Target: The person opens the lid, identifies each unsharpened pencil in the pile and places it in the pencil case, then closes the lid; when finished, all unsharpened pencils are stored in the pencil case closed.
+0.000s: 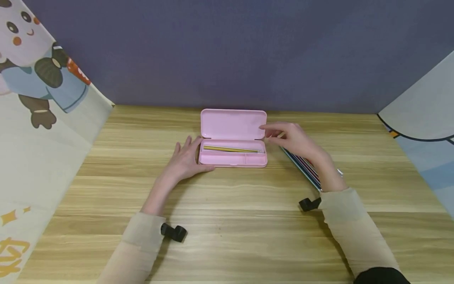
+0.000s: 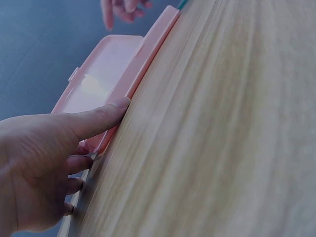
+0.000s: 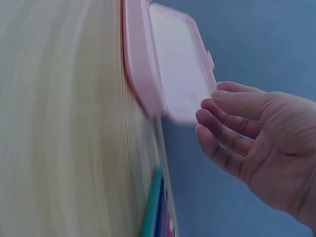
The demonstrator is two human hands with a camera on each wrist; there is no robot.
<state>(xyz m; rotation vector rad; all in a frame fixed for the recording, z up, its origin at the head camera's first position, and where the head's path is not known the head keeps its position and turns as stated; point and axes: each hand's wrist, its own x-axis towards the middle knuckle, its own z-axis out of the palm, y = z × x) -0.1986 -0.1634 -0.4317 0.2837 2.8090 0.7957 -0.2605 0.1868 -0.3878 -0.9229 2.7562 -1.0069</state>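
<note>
A pink pencil case lies with its lid raised at the back. Yellow and silver-toned pencils fill part of its long rear compartment. My left hand grips the left end of the case, thumb along the front edge and index finger at the rear corner, other fingers spread. My right hand hovers by the lid's right edge, fingers loosely bent with nothing held; in the right wrist view its fingertips overlap the lid. Below that hand lies a bundle of dark and teal pencils, partly hidden by the forearm.
The wood-grain table ends at a dark blue backdrop just behind the case. Cartoon-printed cloths hang at the left and right sides. A small black camera mount sticks out at each wrist.
</note>
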